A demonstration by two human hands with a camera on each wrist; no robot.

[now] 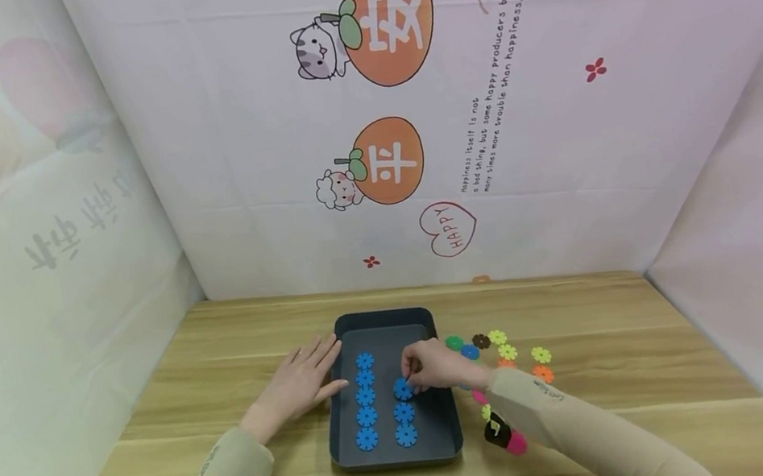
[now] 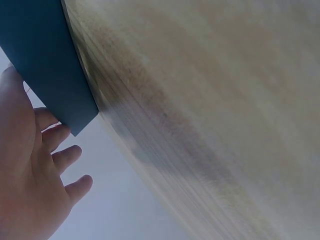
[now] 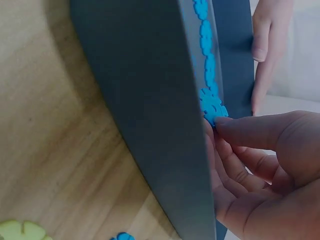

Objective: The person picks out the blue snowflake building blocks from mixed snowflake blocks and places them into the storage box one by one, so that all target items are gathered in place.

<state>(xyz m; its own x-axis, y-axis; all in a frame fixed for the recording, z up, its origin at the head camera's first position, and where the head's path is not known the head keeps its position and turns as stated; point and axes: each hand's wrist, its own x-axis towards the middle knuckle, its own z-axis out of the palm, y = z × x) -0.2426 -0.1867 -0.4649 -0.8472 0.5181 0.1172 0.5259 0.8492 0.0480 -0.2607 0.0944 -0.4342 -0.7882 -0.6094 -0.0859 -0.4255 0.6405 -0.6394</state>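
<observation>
A dark grey rectangular tray [image 1: 382, 337] lies on the table with two columns of blue snowflake-shaped discs in it. The left column [image 1: 365, 396] holds several discs; the right one has three. My right hand [image 1: 439, 364] reaches over the tray's right side and pinches the topmost blue disc [image 3: 212, 104] of the right column between thumb and fingers. My left hand [image 1: 299, 384] rests at the tray's left rim, fingers straight and spread. In the left wrist view, its fingers [image 2: 67, 157] touch the tray's outer wall [image 2: 47, 65].
Loose discs in yellow [image 1: 540, 355], orange [image 1: 543, 373], green [image 1: 454, 342], brown [image 1: 481, 341] and pink [image 1: 517, 442] are scattered right of the tray, some partly under the right forearm. A printed white cloth [image 1: 547, 166] stands behind the wooden table [image 1: 254, 321].
</observation>
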